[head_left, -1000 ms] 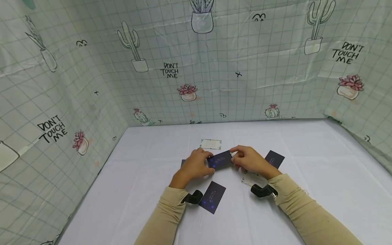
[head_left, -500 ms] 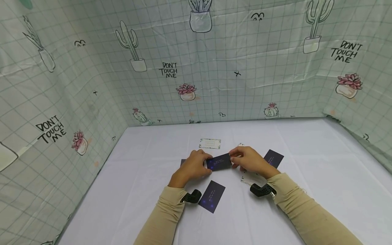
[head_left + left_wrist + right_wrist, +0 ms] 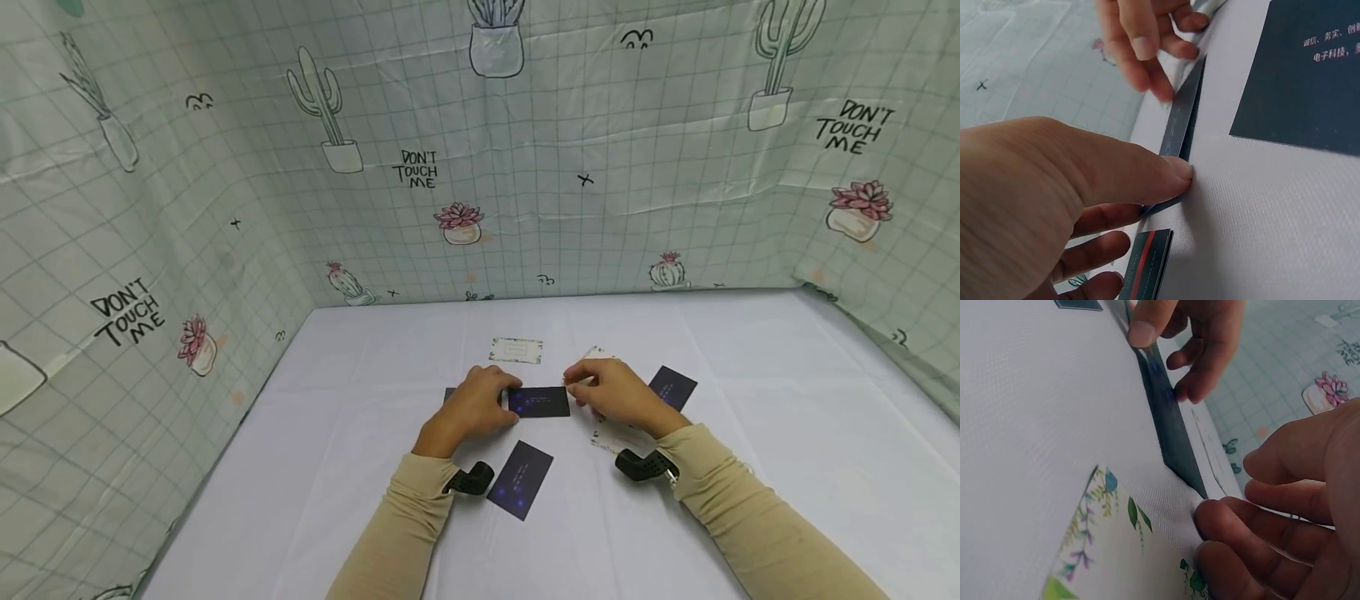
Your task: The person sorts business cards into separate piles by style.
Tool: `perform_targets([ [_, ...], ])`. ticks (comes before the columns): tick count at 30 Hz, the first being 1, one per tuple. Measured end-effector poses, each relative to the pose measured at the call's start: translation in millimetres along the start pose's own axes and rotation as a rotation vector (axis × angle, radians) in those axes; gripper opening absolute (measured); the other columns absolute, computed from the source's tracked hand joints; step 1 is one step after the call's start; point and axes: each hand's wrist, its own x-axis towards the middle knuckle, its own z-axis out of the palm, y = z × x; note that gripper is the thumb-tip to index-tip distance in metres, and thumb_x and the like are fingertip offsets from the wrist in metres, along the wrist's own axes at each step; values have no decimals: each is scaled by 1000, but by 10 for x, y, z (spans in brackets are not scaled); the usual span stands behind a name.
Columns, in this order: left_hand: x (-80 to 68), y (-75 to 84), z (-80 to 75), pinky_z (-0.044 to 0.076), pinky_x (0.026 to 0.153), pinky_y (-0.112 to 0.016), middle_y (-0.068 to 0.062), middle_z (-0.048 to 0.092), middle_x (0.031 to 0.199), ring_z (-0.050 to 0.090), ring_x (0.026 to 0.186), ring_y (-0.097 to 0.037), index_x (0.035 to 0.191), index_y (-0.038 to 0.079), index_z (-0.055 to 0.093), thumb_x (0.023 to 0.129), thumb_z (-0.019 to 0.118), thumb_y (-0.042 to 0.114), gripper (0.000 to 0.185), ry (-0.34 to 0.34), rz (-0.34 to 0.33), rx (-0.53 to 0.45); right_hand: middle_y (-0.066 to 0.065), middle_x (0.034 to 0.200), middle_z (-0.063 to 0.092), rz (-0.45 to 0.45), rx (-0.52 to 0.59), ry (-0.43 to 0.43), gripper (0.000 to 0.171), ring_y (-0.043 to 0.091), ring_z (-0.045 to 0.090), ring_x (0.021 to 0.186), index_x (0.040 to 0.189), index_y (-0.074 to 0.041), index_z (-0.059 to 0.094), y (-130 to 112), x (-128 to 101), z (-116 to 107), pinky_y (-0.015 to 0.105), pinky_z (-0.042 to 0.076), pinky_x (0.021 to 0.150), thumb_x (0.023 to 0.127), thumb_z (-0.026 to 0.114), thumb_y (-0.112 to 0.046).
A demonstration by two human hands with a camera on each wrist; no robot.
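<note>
A dark blue business card point(image 3: 542, 402) lies between my two hands near the middle of the table. My left hand point(image 3: 474, 406) grips its left end, thumb on the near long edge and fingers at the far one. In the left wrist view, my left thumb point(image 3: 1141, 172) presses on the card point(image 3: 1180, 128). My right hand point(image 3: 611, 393) hovers just past the card's right end, fingers loosely bent. The right wrist view shows those right fingers point(image 3: 1254, 537) holding nothing, close to the card's corner point(image 3: 1175, 440). A white flower-bordered card point(image 3: 1129, 544) lies below them.
Another dark card point(image 3: 521, 481) lies nearer me, and one point(image 3: 673, 385) sits partly behind the right wrist. White cards point(image 3: 515, 350) point(image 3: 600, 352) lie farther back. A dark card with a red stripe point(image 3: 1147, 265) is beside my left fingers. A patterned cloth point(image 3: 525, 167) hangs behind the table point(image 3: 300, 467).
The card's right end has come down and the card has turned level with the table's far edge. My right fingers have let go of it; my left hand stays at its left end.
</note>
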Motion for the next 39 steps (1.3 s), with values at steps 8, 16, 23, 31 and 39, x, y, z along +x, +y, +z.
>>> perform_targets([
  [8,-3,7,5,45,91,-40,-6,63,124,52,112,-27,129,12,68,85,80,22,47,-1,8,21,12,107,71,6,-32,8,26,17,63,65,119,-2,70,7,-14,1,36,51,61,97,61,-14],
  [16,-4,21,3,44,91,-43,-6,63,125,53,112,-28,128,13,69,85,80,23,45,6,5,34,10,113,69,-69,-135,7,30,15,65,86,118,-2,70,32,3,22,33,52,71,91,70,-14],
  [23,-4,35,-10,43,92,-46,-6,63,125,53,113,-28,127,13,70,86,79,24,43,13,9,35,11,114,64,-149,-254,12,34,14,63,84,116,3,70,8,-4,46,35,51,75,86,77,-12],
  [31,-10,49,-23,42,91,-47,-5,63,125,52,114,-28,127,15,70,87,78,25,42,14,8,48,9,118,61,-176,-302,1,31,11,61,84,112,4,72,15,3,66,34,51,76,86,76,-12],
  [39,-27,58,-25,42,92,-49,-5,63,127,52,117,-29,127,14,70,87,77,25,41,17,15,38,7,117,61,-184,-317,4,30,12,60,85,111,4,73,29,-2,76,35,50,77,86,77,-13],
])
